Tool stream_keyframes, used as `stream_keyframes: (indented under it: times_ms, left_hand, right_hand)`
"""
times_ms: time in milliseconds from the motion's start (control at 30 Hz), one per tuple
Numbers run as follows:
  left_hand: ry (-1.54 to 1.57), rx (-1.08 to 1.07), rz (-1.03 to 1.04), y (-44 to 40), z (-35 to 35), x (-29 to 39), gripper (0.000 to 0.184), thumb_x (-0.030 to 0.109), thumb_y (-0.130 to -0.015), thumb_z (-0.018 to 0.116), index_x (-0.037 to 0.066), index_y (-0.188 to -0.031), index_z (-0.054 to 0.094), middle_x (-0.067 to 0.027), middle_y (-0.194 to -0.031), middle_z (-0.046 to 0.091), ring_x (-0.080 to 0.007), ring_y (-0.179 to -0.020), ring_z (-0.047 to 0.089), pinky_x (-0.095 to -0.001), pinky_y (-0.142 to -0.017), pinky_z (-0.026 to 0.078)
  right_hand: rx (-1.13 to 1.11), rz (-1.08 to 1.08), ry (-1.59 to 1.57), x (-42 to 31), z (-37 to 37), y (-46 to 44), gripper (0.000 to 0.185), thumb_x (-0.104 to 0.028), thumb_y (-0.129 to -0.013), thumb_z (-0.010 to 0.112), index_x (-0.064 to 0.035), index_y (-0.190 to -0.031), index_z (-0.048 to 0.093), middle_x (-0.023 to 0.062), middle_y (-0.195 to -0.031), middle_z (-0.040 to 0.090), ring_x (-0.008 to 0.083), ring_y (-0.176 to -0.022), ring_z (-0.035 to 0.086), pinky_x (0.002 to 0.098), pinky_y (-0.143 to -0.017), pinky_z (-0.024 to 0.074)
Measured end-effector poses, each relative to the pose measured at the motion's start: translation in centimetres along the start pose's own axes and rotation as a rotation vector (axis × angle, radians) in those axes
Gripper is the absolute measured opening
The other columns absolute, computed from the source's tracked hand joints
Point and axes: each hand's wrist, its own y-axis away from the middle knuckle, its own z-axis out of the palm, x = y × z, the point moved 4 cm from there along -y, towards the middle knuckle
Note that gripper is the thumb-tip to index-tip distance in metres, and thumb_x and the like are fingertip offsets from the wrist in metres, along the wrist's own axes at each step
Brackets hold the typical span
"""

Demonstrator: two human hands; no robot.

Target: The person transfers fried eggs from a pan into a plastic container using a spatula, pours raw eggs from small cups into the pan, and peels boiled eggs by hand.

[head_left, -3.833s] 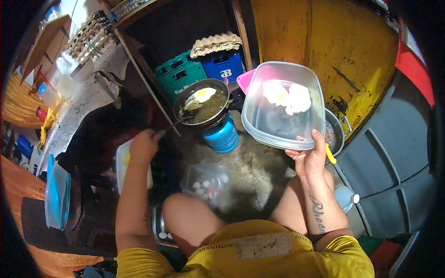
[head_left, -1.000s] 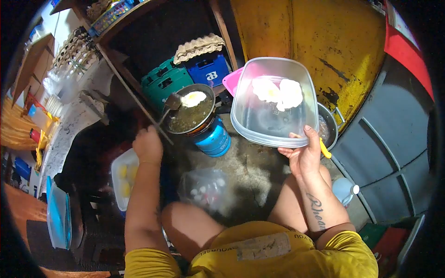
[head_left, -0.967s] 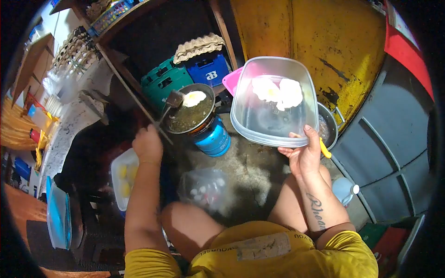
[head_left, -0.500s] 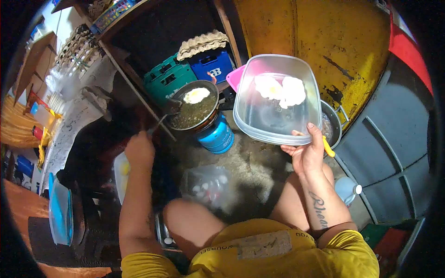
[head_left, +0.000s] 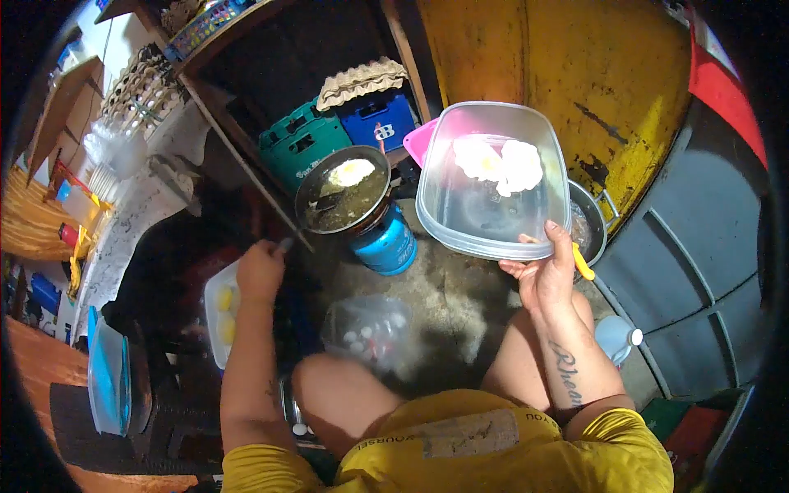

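Lying in the oily pan point(head_left: 355, 210), white egg point(head_left: 351, 172) with yellow yolk; hands point(head_left: 260, 269) gripping spatula point(head_left: 329, 201) and clear tub point(head_left: 485, 218).

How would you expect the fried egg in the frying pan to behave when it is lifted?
The fried egg would probably sag at its edges, as its white looks thin and spread out. It is likely slippery, since oil glistens around it in the frying pan. Its yellow yolk might break if jolted.

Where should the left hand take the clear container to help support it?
Probably the left rim of the container, from the left: that edge is bare, the right hand grips the near right corner, and the fried eggs lie toward the far side.
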Motion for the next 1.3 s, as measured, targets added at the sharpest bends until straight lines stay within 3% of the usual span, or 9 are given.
stream_keyframes:
  times_ms: [267, 700, 967, 1300]
  left_hand:
    - [0.071, 0.040, 0.019, -0.9, 4.3, 0.8, 0.028, 0.032, -0.088, 0.066, 0.013, -0.108, 0.072, -0.0145, -0.105, 0.072, -0.0357, -0.101, 0.066, -0.0461, -0.084, 0.052]
    - [0.118, 0.075, 0.016, -1.4, 4.9, 6.6, 0.024, 0.029, -0.089, 0.066, 0.011, -0.104, 0.072, -0.0166, -0.098, 0.071, -0.0367, -0.093, 0.067, -0.0478, -0.078, 0.053]
    - [-0.096, 0.174, 0.165, -1.6, 3.4, 9.0, 0.020, 0.028, -0.089, 0.065, 0.008, -0.092, 0.068, -0.0176, -0.088, 0.069, -0.0370, -0.084, 0.068, -0.0487, -0.072, 0.055]
    - [-0.184, 0.204, 0.217, -1.5, 3.2, 9.9, 0.019, 0.027, -0.088, 0.065, 0.009, -0.091, 0.068, -0.0152, -0.088, 0.069, -0.0338, -0.082, 0.069, -0.0461, -0.069, 0.056]
  right_hand:
    - [0.027, -0.017, -0.005, -0.1, 0.1, 0.0, 0.045, -0.036, -0.089, 0.064, -0.0130, -0.116, 0.036, 0.0149, -0.097, 0.053, 0.0308, -0.062, 0.066, 0.0424, -0.051, 0.0612]
    - [0.032, -0.014, -0.030, -0.2, 0.6, 0.1, 0.042, -0.033, -0.090, 0.064, -0.0134, -0.115, 0.037, 0.0137, -0.095, 0.055, 0.0297, -0.060, 0.066, 0.0423, -0.050, 0.0593]
    - [0.037, -0.002, -0.055, -0.2, 0.3, -0.1, 0.042, -0.032, -0.090, 0.064, -0.0138, -0.115, 0.037, 0.0135, -0.096, 0.054, 0.0294, -0.061, 0.066, 0.0420, -0.050, 0.0599]
    - [0.026, -0.010, -0.043, -0.4, 0.5, 0.0, 0.043, -0.033, -0.090, 0.064, -0.0139, -0.118, 0.037, 0.0135, -0.097, 0.054, 0.0292, -0.061, 0.066, 0.0414, -0.051, 0.0606]
